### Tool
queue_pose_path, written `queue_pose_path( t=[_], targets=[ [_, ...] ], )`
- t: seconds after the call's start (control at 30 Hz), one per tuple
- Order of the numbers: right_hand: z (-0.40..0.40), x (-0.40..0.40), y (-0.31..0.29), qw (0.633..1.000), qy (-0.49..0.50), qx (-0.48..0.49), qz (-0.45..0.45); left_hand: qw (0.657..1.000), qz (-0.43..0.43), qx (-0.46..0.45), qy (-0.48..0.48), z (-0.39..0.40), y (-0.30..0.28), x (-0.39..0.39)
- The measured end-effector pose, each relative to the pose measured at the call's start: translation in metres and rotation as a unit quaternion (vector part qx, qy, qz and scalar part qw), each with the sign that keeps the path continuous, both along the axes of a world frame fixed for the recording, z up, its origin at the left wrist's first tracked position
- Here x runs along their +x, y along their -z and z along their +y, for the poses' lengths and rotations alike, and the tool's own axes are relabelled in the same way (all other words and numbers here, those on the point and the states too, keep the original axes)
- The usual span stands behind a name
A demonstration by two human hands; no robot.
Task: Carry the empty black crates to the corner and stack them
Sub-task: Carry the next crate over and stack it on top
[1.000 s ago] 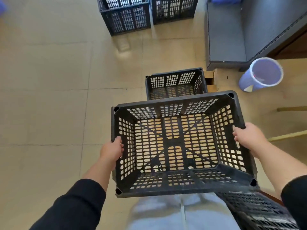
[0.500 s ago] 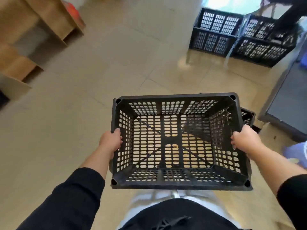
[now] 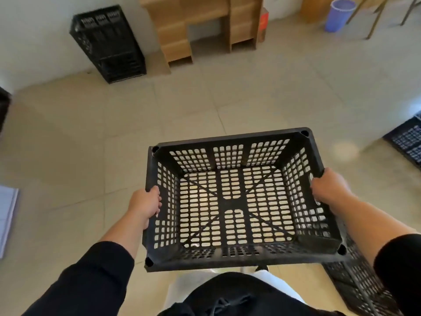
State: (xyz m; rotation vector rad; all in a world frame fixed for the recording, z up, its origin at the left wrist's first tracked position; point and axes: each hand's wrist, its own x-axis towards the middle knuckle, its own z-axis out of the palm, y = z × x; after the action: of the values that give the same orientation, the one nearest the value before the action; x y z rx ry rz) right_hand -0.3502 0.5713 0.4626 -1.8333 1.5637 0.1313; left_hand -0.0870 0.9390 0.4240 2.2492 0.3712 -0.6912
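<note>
I hold an empty black perforated crate [image 3: 237,201] level in front of my waist, above the tiled floor. My left hand [image 3: 144,202] grips its left wall and my right hand [image 3: 328,188] grips its right wall, fingers curled over the rim. A tall stack of black crates [image 3: 107,44] stands against the white wall at the far left. Another black crate [image 3: 360,283] sits on the floor at my lower right, partly hidden behind my right arm. More black crates [image 3: 407,142] show at the right edge.
A wooden desk unit [image 3: 200,26] stands against the wall beside the stack. A blue bin [image 3: 339,14] and chair legs are at the far right. A white sheet [image 3: 6,215] lies at the left edge. Bare beige tiles stretch between me and the stack.
My view has swung left: the grey sofa and the floor crates have gone from view, and the wall, desk and crate stack have come in. Both hands keep the same hold.
</note>
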Motion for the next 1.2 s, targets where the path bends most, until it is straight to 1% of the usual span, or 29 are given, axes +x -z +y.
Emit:
queue_pose_path(
  t=[0.2,0.43,0.6,0.77,1.0,1.2],
  targets=[
    [0.047,0.150,-0.014,0.995,-0.099,-0.016,0.008,0.996,0.003,-0.032,-0.077,0.095,-0.006,0.087],
    [0.086,0.289,-0.022,0.990,-0.141,-0.027,-0.004,0.989,-0.004,-0.042,-0.141,0.154,-0.013,0.181],
    [0.077,0.377,-0.019,0.986,-0.165,-0.030,-0.013,0.988,0.001,-0.036,-0.151,0.155,-0.011,0.258],
    [0.041,0.481,-0.015,0.980,-0.195,-0.016,-0.023,0.987,-0.001,-0.026,-0.156,0.128,-0.013,0.344],
    [0.002,0.636,-0.039,0.964,-0.264,-0.010,-0.027,0.979,-0.011,-0.018,-0.202,0.100,-0.043,0.453],
    [0.007,0.772,-0.053,0.958,-0.284,-0.005,-0.036,0.973,-0.026,-0.023,-0.228,0.108,-0.056,0.562]
  ],
)
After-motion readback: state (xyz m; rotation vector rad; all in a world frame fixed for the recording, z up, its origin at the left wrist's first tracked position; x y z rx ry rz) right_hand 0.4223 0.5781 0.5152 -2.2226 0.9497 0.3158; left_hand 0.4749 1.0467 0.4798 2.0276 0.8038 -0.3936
